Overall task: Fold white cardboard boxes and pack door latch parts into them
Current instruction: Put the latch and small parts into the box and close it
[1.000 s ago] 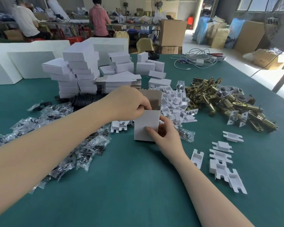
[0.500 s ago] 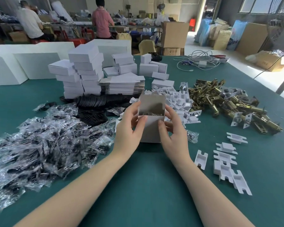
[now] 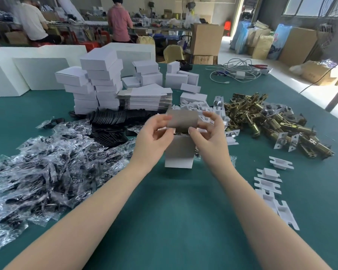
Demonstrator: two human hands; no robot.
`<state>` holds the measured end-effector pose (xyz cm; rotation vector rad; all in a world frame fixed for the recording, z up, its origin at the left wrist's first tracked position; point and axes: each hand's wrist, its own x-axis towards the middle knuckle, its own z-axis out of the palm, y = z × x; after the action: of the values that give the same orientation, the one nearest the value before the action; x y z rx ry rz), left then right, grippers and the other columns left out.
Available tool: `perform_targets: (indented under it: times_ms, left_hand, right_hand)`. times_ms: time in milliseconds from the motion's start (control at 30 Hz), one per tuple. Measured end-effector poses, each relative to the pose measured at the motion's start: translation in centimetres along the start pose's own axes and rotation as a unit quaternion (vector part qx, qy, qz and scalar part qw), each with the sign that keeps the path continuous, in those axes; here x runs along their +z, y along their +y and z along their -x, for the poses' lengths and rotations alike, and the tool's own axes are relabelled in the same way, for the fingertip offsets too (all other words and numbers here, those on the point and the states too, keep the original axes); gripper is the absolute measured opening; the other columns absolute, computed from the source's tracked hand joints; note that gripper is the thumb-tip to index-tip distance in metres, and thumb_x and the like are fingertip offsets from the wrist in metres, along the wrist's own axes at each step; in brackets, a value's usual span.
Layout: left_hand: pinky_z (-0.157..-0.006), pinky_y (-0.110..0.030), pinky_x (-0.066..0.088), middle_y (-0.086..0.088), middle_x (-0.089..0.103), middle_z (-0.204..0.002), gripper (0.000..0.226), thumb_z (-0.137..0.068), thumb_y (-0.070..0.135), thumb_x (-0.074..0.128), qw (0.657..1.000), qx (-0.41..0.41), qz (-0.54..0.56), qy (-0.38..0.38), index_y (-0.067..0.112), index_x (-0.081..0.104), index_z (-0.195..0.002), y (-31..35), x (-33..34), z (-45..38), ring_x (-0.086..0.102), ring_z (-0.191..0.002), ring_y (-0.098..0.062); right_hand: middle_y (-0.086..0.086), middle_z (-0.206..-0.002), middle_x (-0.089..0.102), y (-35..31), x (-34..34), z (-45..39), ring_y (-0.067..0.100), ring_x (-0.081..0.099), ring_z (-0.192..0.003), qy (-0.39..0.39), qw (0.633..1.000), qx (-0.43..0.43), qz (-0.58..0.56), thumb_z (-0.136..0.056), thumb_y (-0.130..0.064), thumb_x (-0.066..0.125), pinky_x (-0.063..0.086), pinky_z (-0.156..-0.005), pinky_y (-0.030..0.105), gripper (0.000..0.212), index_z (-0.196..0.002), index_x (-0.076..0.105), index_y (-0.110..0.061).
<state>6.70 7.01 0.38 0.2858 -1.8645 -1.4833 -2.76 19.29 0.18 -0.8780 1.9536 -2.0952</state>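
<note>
A white cardboard box (image 3: 179, 152) stands upright on the green table (image 3: 174, 211), its grey-lined top flap raised. My left hand (image 3: 154, 136) pinches the flap's left side and my right hand (image 3: 209, 133) pinches its right side, thumbs at the box mouth. Something metallic shows dimly inside the opening. Brass door latches (image 3: 271, 121) lie heaped to the right. White plastic inserts (image 3: 269, 184) lie scattered at the right front and more behind the box.
Bagged black parts (image 3: 47, 168) cover the left side. Black plates (image 3: 113, 119), flat box blanks (image 3: 146, 98) and stacked closed boxes (image 3: 98, 82) stand behind. White cables (image 3: 236, 73) lie far right. Two people work at benches in the background.
My left hand came off the box top, and both hands rose to the raised flap. The flap now stands higher between my fingers.
</note>
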Motion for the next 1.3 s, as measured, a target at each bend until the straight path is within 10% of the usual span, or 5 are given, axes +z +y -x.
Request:
perform_targets:
  times_ms: [233, 567, 867, 1300]
  left_hand:
    - [-0.070, -0.008, 0.046, 0.010, 0.068, -0.096, 0.041, -0.094, 0.003, 0.058, 0.998, -0.019, 0.039, 0.041, 0.039, 0.050, -0.113, -0.4, 1.0, 0.0, 0.066, -0.081, 0.005]
    - [-0.067, -0.008, 0.043, 0.004, 0.063, -0.098, 0.018, -0.095, 0.009, 0.056, 0.992, -0.056, 0.058, 0.095, 0.023, 0.056, -0.107, -0.9, 3.9, 0.3, 0.056, -0.072, 0.008]
    - [-0.086, -0.052, 0.051, -0.020, 0.065, -0.106, 0.026, -0.073, 0.031, 0.058, 0.985, -0.146, 0.076, 0.053, 0.026, 0.065, -0.097, 0.0, 3.1, 0.0, 0.057, -0.088, -0.022]
    - [-0.051, -0.022, 0.049, -0.012, 0.064, -0.093, 0.025, -0.089, -0.001, 0.054, 0.946, -0.282, 0.161, -0.020, 0.004, 0.062, -0.112, 0.5, 2.3, -1.8, 0.061, -0.070, -0.021]
  right_hand:
    - [0.005, -0.119, 0.067, 0.2, 0.5, 0.6, 0.024, 0.065, -0.102, -0.004, 1.000, 0.010, 0.002, -0.095, -0.018, 0.065, 0.055, -0.087, 0.043, 0.035, -0.128, 0.054, -0.023]
    - [-0.005, -0.090, 0.073, -0.5, 1.4, -0.8, 0.013, 0.066, -0.080, -0.003, 0.991, 0.112, -0.071, -0.090, -0.003, 0.064, 0.055, -0.074, 0.033, 0.029, -0.098, 0.062, -0.031]
    - [0.004, -0.082, 0.070, -2.4, 0.4, -2.3, 0.017, 0.065, -0.072, -0.079, 0.976, 0.199, -0.041, -0.084, 0.010, 0.061, 0.055, -0.065, 0.025, 0.030, -0.090, 0.067, -0.018]
    - [-0.001, -0.068, 0.065, -3.1, -0.1, -2.6, 0.015, 0.057, -0.067, -0.099, 0.952, 0.277, -0.089, -0.085, 0.013, 0.053, 0.045, -0.062, 0.021, 0.032, -0.084, 0.063, -0.018]
